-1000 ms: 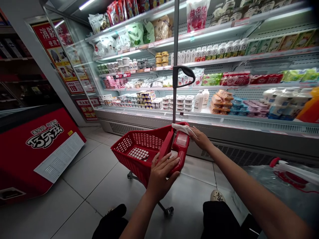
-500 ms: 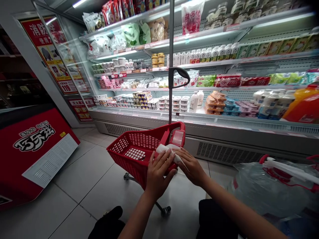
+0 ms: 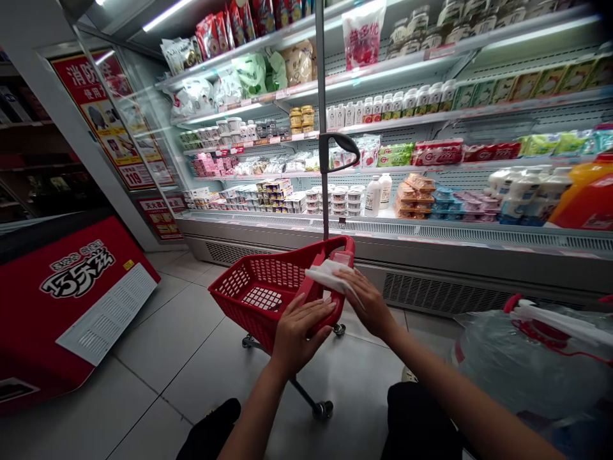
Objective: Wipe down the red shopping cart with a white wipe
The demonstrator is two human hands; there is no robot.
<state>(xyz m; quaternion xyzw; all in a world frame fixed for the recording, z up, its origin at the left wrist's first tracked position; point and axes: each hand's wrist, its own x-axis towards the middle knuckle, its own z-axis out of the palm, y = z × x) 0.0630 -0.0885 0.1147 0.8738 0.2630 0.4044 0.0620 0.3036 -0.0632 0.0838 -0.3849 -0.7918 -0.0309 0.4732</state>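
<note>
A small red wheeled shopping basket (image 3: 258, 287) stands on the tiled floor in front of me, with a tall grey pull handle (image 3: 325, 144) rising from its near end. My left hand (image 3: 299, 329) lies flat against the basket's near rim, fingers spread. My right hand (image 3: 361, 297) presses a white wipe (image 3: 325, 276) onto the top of the red handle housing. The inside of the basket looks bare.
A long lit chiller (image 3: 383, 160) with yoghurt pots, bottles and packets runs along the back. A red chest freezer (image 3: 71, 294) stands at the left. A clear plastic bag with red handles (image 3: 531, 358) sits at my right. My knees show at the bottom edge.
My right hand first wiped the far top of the handle housing, drew the wipe down towards my left hand, then moved back up onto the housing. The view shifted slightly.
</note>
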